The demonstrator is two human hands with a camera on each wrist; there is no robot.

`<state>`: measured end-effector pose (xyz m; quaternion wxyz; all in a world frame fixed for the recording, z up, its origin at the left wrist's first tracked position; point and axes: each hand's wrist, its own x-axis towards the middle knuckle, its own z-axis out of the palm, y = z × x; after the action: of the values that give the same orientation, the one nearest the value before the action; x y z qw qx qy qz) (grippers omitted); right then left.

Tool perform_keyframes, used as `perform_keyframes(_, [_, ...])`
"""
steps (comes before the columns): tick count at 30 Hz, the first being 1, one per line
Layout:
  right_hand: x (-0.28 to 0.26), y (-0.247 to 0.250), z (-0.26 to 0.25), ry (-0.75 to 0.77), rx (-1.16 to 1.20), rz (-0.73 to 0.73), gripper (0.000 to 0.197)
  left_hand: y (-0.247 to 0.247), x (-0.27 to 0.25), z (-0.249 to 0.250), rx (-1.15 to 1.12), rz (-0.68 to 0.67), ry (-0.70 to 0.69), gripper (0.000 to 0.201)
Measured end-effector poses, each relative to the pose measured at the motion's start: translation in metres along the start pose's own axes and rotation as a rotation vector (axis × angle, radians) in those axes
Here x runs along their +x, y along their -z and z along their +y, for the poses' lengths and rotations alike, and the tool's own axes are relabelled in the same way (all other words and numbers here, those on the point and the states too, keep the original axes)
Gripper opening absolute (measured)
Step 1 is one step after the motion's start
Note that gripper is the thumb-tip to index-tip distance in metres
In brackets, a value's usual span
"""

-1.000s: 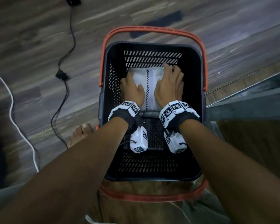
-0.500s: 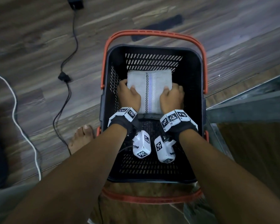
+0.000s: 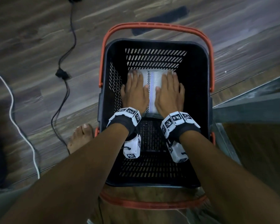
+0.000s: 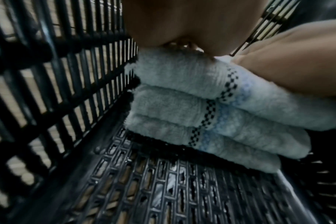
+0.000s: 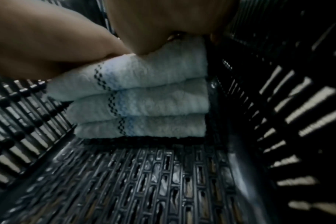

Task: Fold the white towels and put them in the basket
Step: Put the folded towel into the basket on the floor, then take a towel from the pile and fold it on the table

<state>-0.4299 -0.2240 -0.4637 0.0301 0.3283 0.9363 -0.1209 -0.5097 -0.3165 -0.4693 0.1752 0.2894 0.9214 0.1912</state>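
Observation:
A stack of three folded white towels with a checked dark stripe lies at the far end of the black basket. The wrist views show the stack from the side, on a dark cloth on the basket floor. My left hand lies flat on the left half of the top towel, fingers straight. My right hand lies flat on the right half. Both palms press down on it. In the wrist views only the heels of the hands show.
The basket has orange handles folded down and stands on a wooden floor. A black cable and a white cable run on the left. A bare foot is beside the basket. A metal frame lies at the right.
Half a second ago both hands gripped the near corners of the top towel; now they have slid forward and lie flat on top of it.

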Motion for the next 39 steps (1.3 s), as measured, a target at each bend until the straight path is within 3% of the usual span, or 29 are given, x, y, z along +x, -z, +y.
perform_keyframes(2, [0.001, -0.007, 0.003, -0.016, 0.012, -0.034, 0.056, -0.006, 0.002, -0.003, 0.011, -0.06, 0.004, 0.054])
perform_keyframes(7, [0.001, -0.021, 0.005, -0.011, 0.002, -0.054, 0.059, -0.021, -0.001, -0.008, 0.049, -0.038, 0.001, 0.056])
perform_keyframes(12, [0.003, -0.014, 0.001, -0.023, -0.01, -0.145, 0.061, -0.016, 0.0, -0.003, 0.144, -0.111, 0.019, 0.057])
perform_keyframes(17, [0.002, 0.033, -0.005, -0.025, -0.15, -0.449, 0.058, 0.033, -0.012, 0.021, 0.273, -0.445, 0.079, 0.057])
perform_keyframes(20, [-0.013, 0.083, -0.013, -0.022, -0.213, -0.506, 0.027, 0.08, -0.022, 0.038, 0.241, -0.543, 0.097, 0.039])
perform_keyframes(24, [-0.046, 0.173, -0.02, -0.034, -0.118, -0.479, 0.031, 0.158, -0.048, 0.071, 0.208, -0.413, -0.004, 0.035])
perform_keyframes(32, [-0.135, 0.388, -0.019, -0.057, 0.012, -0.129, 0.039, 0.334, -0.151, 0.189, 0.309, 0.002, -0.31, 0.036])
perform_keyframes(39, [-0.256, 0.518, 0.012, -0.143, 0.046, 0.163, 0.04, 0.414, -0.259, 0.278, 0.302, 0.17, -0.581, 0.041])
